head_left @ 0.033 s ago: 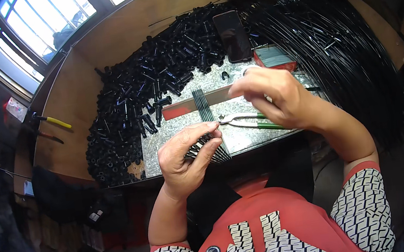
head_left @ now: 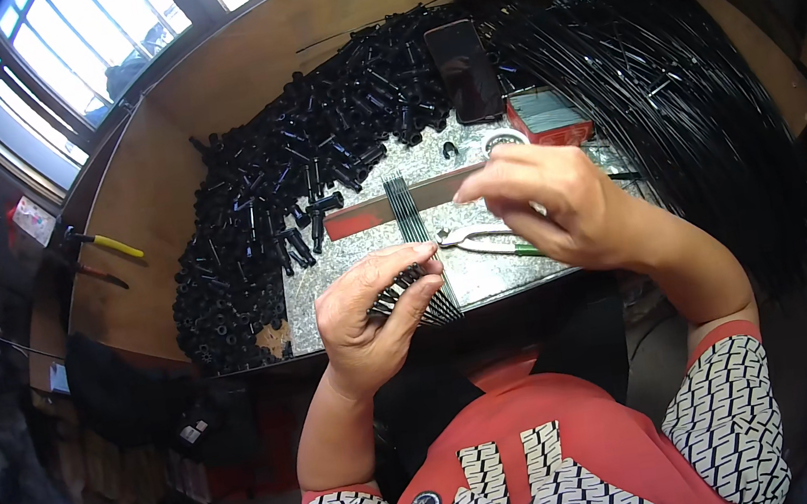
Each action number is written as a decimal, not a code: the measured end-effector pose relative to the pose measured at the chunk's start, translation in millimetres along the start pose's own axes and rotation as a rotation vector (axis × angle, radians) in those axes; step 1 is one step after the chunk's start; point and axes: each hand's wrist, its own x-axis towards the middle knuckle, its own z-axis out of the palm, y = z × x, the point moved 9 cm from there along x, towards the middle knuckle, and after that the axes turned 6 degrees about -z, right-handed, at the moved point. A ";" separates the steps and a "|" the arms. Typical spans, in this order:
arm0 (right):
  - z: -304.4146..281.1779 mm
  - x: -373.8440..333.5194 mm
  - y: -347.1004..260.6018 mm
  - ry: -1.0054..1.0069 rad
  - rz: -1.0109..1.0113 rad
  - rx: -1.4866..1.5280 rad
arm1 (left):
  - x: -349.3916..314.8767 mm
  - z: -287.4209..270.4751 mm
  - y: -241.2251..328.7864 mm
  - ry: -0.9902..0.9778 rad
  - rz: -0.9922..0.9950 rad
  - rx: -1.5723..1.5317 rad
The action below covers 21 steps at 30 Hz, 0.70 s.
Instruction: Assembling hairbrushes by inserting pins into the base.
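Note:
My left hand (head_left: 365,307) is closed around a bunch of short black pieces (head_left: 399,293), their ends showing between thumb and fingers. Beside and beneath those fingertips, a row of thin dark rods (head_left: 404,207) lies across a flat grey bar with a red end (head_left: 350,222). My right hand (head_left: 558,198) hovers above the metal work plate (head_left: 508,279), fingers curled in toward the thumb. Whatever it pinches, if anything, is too small to name. Pincers with green handles (head_left: 472,234) rest on the plate between my hands, their handles partly hidden by the right one.
Black tubular fittings (head_left: 336,109) are heaped along the left and back. A dark phone (head_left: 464,73) lies at the back beside a red box of thin pins (head_left: 548,118) and a white roll (head_left: 504,140). Long black rods (head_left: 656,90) fill the right. A yellow-handled tool (head_left: 115,244) hangs at the left wall.
My right hand has shifted slightly toward me and to the right, uncovering the white roll and covering more of the pincers' handles. My left hand stays in place.

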 end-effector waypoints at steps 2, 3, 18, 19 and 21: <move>-1.8 -0.8 -16.7 0.016 -0.072 -0.006 | 1.1 -0.6 -0.9 0.017 -0.005 -0.005; -3.3 -1.2 -20.5 0.019 -0.070 -0.008 | 1.2 -0.9 -1.3 0.023 -0.004 -0.009; 12.1 2.2 -34.8 -0.083 -0.127 -0.177 | -0.5 -3.2 1.0 -0.007 0.007 0.032; 11.8 2.2 -35.1 -0.077 -0.130 -0.172 | -0.4 -2.9 0.8 -0.010 0.003 0.032; 11.4 2.2 -35.5 -0.071 -0.134 -0.167 | -0.4 -2.8 1.9 -0.013 0.016 0.038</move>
